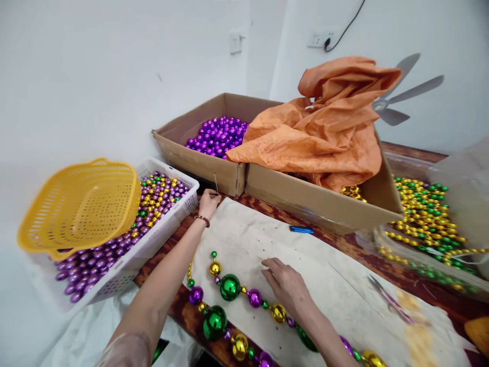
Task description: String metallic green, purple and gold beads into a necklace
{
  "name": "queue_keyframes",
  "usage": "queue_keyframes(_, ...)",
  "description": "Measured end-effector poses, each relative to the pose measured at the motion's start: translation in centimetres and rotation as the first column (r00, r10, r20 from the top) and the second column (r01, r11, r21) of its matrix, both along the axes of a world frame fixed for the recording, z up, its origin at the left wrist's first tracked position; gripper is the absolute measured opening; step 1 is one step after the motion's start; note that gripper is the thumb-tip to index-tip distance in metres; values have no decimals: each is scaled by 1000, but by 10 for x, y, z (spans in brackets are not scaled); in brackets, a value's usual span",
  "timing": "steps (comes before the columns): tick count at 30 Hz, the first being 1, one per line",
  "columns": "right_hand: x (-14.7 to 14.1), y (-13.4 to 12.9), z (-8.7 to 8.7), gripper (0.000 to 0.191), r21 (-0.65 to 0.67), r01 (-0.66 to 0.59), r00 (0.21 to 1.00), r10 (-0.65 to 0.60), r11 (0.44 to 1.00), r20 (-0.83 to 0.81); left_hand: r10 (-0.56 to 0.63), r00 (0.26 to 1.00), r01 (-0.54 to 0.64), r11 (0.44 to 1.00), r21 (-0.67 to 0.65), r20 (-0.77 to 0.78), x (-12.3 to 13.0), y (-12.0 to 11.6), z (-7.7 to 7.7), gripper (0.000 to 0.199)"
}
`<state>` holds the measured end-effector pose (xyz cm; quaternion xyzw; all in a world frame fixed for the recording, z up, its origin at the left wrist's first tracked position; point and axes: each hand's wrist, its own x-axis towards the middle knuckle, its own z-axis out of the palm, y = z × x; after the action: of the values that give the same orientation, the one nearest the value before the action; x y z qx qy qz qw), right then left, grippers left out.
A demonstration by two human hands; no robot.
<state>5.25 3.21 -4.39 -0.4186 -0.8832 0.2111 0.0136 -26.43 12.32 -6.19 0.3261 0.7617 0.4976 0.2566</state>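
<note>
My left hand [209, 203] is at the far left corner of the white cloth [244, 232], its fingers pinched round a thin upright needle-like rod [216, 183]. My right hand [284, 283] hovers or rests over the cloth's middle, fingers apart and holding nothing visible. Under and beside my right forearm runs a strand of green, gold and purple beads [229, 287]. A second bead strand [215, 322] lies along the near edge, partly behind my left forearm.
Left, a yellow basket [132, 204] sits on a white crate [191, 196] of beads. Behind are cardboard boxes [324, 206] with purple beads [219, 135] and orange fabric [317, 132]. A blue object [301, 230] and scissors [389, 298] lie right; more beads [428, 214] stand beyond.
</note>
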Motion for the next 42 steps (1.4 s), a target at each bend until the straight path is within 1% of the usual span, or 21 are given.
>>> queue_keyframes(3, -5, -2, 8, 30, -29, 1, 1000, -1, 1000, -25, -91, 985, 87, 996, 37, 148, 6, -14, 10, 20)
queue_keyframes(5, -10, -1, 16, 30, -87, 7, 996, -15, 996, -91, -140, 966, 127, 989, 74, 217, 8, -32, 24, 25)
queue_keyframes(9, -31, 10, 31, 26, -210, -79, 950, 10, 975, -313, -274, 899, 183, 944, 275, 341, 9, -81, 64, 28)
queue_keyframes(11, -51, 19, 42, 23, -186, -131, 908, 42, 974, -417, -345, 866, 229, 917, 325, 362, 11, -105, 85, 26)
queue_keyframes(12, -64, 23, 49, 23, -134, -148, 881, 69, 980, -468, -369, 856, 266, 914, 305, 361, 12, -115, 94, 26)
queue_keyframes(14, -91, 32, 66, 26, 55, -178, 810, 178, 983, -559, -407, 854, 356, 911, 206, 323, 16, -132, 109, 25)
queue_keyframes(16, -116, 42, 86, 32, 227, -294, 740, 371, 929, -562, -442, 865, 439, 896, 68, 236, 20, -145, 122, 28)
queue_keyframes(17, -125, 47, 95, 33, 256, -365, 731, 446, 895, -517, -457, 869, 465, 886, 8, 188, 21, -150, 127, 30)
queue_keyframes(19, -135, 58, 108, 29, 199, -503, 756, 540, 841, -371, -470, 875, 480, 874, -80, 114, 22, -158, 135, 33)
queue_keyframes(21, -132, 69, 115, 13, 73, -571, 785, 570, 817, -242, -475, 878, 479, 869, -124, 67, 20, -165, 140, 31)
queue_keyframes(22, -126, 73, 116, 7, 4, -582, 789, 565, 813, -241, -487, 872, 489, 861, -141, 48, 18, -168, 141, 29)
queue_keyframes(23, -120, 76, 117, 10, -64, -581, 786, 539, 811, -303, -507, 862, 505, 848, -162, 33, 17, -171, 141, 29)
queue_keyframes(25, -107, 79, 116, 17, -196, -579, 727, 393, 791, -563, -549, 836, 542, 817, -197, 22, 16, -173, 139, 31)
queue_keyframes(28, -101, 73, 119, 24, -333, -607, 516, 39, 721, -856, -573, 819, 564, 807, -173, -2, 19, -173, 133, 34)
queue_keyframes(30, -108, 65, 126, 30, -378, -679, 389, -129, 629, -912, -574, 818, 570, 817, -85, -39, 22, -171, 131, 34)
queue_keyframes(32, -118, 57, 135, 31, -388, -777, 296, -257, 495, -920, -574, 814, 577, 817, 6, -91, 24, -170, 133, 30)
queue_keyframes(34, -126, 52, 146, 28, -378, -841, 247, -347, 386, -905, -584, 798, 596, 802, 47, -149, 25, -170, 138, 26)
queue_keyframes(35, -127, 50, 152, 26, -381, -850, 243, -372, 363, -896, -593, 784, 609, 791, 48, -183, 25, -171, 142, 24)
queue_keyframes(37, -127, 48, 165, 27, -423, -819, 270, -392, 387, -880, -607, 755, 634, 772, 40, -250, 27, -172, 150, 22)
queue_keyframes(40, -119, 42, 187, 33, -526, -682, 327, -431, 509, -841, -614, 713, 662, 749, 35, -338, 31, -172, 163, 21)
queue_keyframes(42, -109, 38, 203, 34, -570, -598, 337, -469, 563, -816, -626, 671, 690, 723, 26, -396, 33, -173, 168, 21)
